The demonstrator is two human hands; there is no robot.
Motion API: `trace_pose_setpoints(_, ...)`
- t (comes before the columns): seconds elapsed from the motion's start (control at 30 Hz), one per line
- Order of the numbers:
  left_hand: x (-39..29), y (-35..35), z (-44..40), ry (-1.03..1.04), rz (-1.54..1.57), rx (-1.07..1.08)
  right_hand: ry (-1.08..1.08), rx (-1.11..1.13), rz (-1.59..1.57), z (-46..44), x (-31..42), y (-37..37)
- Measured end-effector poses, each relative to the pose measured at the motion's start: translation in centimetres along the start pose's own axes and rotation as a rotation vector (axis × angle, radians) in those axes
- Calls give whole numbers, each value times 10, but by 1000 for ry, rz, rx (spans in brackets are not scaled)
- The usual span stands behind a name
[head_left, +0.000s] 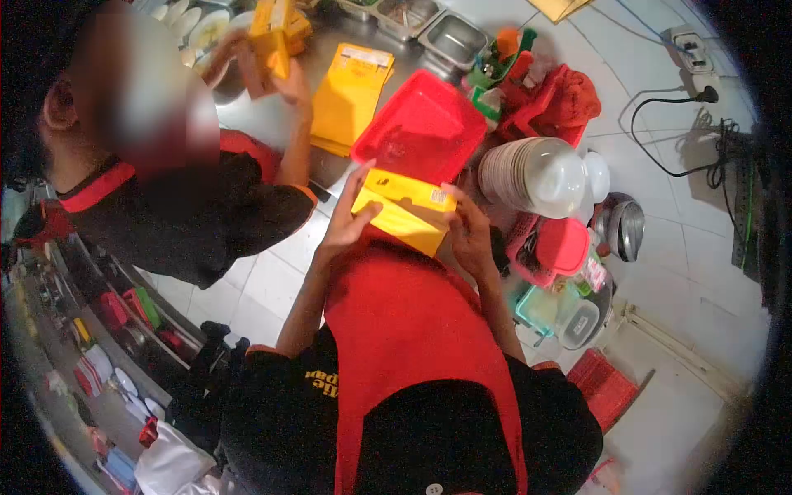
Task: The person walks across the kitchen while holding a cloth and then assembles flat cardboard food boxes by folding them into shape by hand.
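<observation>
Two hands, the left hand (345,223) and right hand (470,235), are gripping opposite ends of one yellow paperboard box (400,227) just beside a red plastic tray (421,124). Its small square code (438,196) is facing up, unreadable. Flat yellow cartons (342,99) are showing tiny, illegible printing. Yellow shirt lettering (324,384) is seemingly reading "Mie", its second line unclear.

Over there, metal pans (454,40) line the steel counter's (332,35) far edge, a red basket (528,125) sits toward its far right corner near stacked white bowls (554,181), and a black plug (707,95) juts from the wall.
</observation>
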State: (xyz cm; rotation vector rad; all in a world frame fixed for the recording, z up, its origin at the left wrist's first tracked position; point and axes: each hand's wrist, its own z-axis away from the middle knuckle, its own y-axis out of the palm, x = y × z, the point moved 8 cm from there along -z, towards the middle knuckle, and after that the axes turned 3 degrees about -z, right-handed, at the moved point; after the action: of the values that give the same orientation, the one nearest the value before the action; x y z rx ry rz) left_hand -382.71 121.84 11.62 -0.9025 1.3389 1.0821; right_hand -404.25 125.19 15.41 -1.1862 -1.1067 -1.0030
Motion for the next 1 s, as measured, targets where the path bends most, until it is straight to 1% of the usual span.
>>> trace_pose_setpoints(0.03,11,0,2,-39,66,2,-2,-61,-63,3,0,0)
trace_pose_setpoints(0.07,18,0,3,-68,131,3,2,-56,-65,4,-2,2)
trace_pose_setpoints(0.13,19,2,5,-100,164,9,-68,-184,97,3,-2,-4)
trace_pose_setpoints(0.17,21,5,6,-132,194,22,-65,-181,97,4,-4,0)
trace_pose_setpoints(0.23,23,6,8,-115,189,29,-31,-274,58,6,-12,-1)
trace_pose_setpoints(0.3,30,6,9,-45,241,47,-31,-278,61,6,-18,1)
trace_pose_setpoints(0.33,35,7,10,-47,240,43,-33,-285,60,5,-19,1)
trace_pose_setpoints(0.4,56,3,11,-202,300,-58,-31,-252,118,2,-15,2)
trace_pose_setpoints(0.43,58,2,9,-200,300,-61,-32,-223,178,-1,-11,3)
trace_pose_setpoints(0.5,76,0,8,-349,403,-125,-53,-196,178,-3,-2,9)
trace_pose_setpoints(0.53,78,-3,7,-295,375,-152,-70,-172,177,-4,4,14)
trace_pose_setpoints(0.57,83,-4,5,-294,376,-154,-71,-170,178,-6,10,15)
trace_pose_setpoints(0.63,87,-11,3,-228,235,-157,-115,-169,217,-7,25,19)
trace_pose_setpoints(0.67,92,-11,3,-228,235,-158,-116,-169,217,-8,27,18)
trace_pose_setpoints(0.73,90,-16,2,-191,223,-228,-122,-132,268,-12,29,21)
trace_pose_setpoints(0.87,90,-21,2,-240,192,-252,-71,-121,156,-19,28,22)
trace_pose_setpoints(0.93,94,-22,4,-276,322,-285,-6,-23,99,-22,25,27)
trace_pose_setpoints(0.97,94,-23,4,-273,320,-285,-9,-23,99,-24,27,26)
trace_pose_setpoints(1.0,93,-25,3,-269,256,-290,13,-7,95,-25,26,26)
